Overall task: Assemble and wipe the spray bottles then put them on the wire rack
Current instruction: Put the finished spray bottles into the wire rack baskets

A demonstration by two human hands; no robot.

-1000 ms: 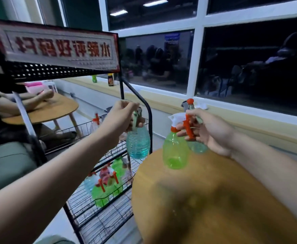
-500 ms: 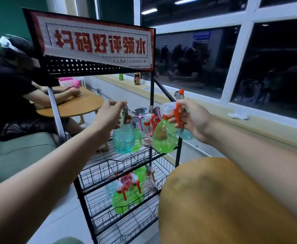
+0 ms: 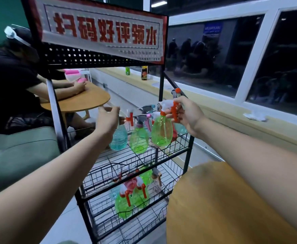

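Far left: a seated person leans on a round table, behind a green sofa.

Left hand: reached out to the left side of the wire rack, below the red-lettered sign. Seen from the back, fingers curled over the head of the blue bottle, thumb pointing left. The blue bottle hangs upright under the hand at the upper basket. I cannot tell whether its base touches the wire.

Upper basket, centre: a standing green bottle with a grey head sits just right of the blue bottle. More spray heads are crowded behind it.

Lower basket: a cluster of green bottles with orange triggers.

Right hand: fingers closed round the orange trigger of the held green bottle, which hangs tilted above the front of the upper basket, just right of the standing green bottle. The same hand carries a second bottle with a pale blue body, mostly hidden behind the hand.

Lower right: a wooden tabletop beside the rack. Far right: a white cloth lies on the window sill.
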